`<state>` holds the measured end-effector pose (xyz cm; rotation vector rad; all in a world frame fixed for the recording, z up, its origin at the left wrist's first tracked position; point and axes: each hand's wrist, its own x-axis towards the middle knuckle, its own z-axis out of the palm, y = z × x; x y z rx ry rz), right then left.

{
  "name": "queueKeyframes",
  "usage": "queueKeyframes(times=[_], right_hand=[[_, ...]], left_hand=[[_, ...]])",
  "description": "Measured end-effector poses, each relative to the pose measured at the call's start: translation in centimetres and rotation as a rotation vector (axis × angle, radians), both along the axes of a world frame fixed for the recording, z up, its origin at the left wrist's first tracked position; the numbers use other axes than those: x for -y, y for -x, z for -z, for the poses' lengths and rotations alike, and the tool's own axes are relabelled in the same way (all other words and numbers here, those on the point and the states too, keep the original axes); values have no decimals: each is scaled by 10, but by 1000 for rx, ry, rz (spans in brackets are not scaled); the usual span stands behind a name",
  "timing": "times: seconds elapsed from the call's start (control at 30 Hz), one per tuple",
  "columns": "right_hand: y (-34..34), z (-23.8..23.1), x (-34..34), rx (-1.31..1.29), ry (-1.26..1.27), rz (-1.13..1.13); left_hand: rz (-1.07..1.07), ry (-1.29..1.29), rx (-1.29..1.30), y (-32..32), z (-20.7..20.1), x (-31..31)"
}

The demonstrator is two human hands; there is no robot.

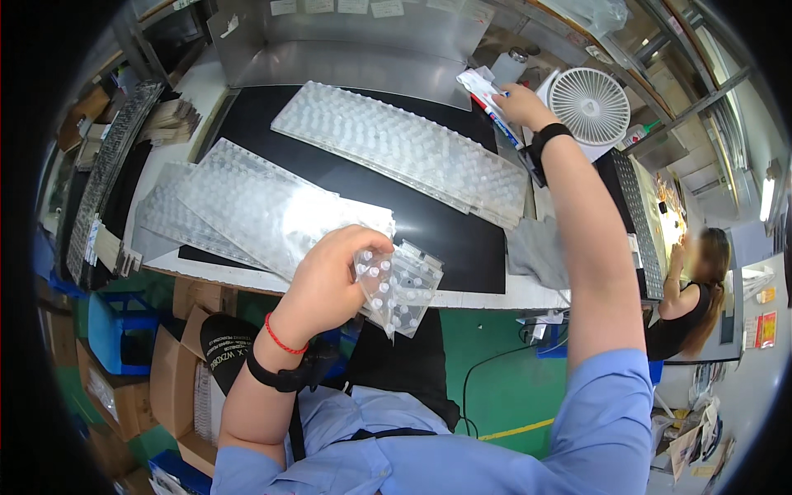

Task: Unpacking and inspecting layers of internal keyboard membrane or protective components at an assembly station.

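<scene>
My left hand (330, 276) is closed on the edge of a small stack of clear plastic pieces (384, 289) studded with white knobs, over the table's front edge. My right hand (524, 107) reaches to the far right of the table, its fingers bent together over a white packet (478, 82) and some marker pens (499, 124). What the fingertips pinch there is too small to make out. Long clear knobbed plastic sheets (396, 148) lie across the back of the black mat (458, 256). More such sheets (247, 198) overlap at the left, behind my left hand.
A white fan (589, 107) stands beyond my right hand. A grey cloth (536, 252) lies at the right front edge. Cardboard boxes (173, 379) and a blue stool (120, 330) stand below at the left. Another person (697, 289) works at the far right.
</scene>
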<state>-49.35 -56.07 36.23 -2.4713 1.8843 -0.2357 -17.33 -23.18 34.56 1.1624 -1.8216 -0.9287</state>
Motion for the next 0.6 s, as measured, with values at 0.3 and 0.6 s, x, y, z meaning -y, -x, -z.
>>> queueKeyframes(times=[0.3, 0.6], right_hand=[[-12, 1, 16, -154, 126, 85], [-18, -89, -84, 1316, 61, -125]], left_hand=[[25, 17, 35, -6, -2, 1], [66, -108, -38, -11, -3, 2]])
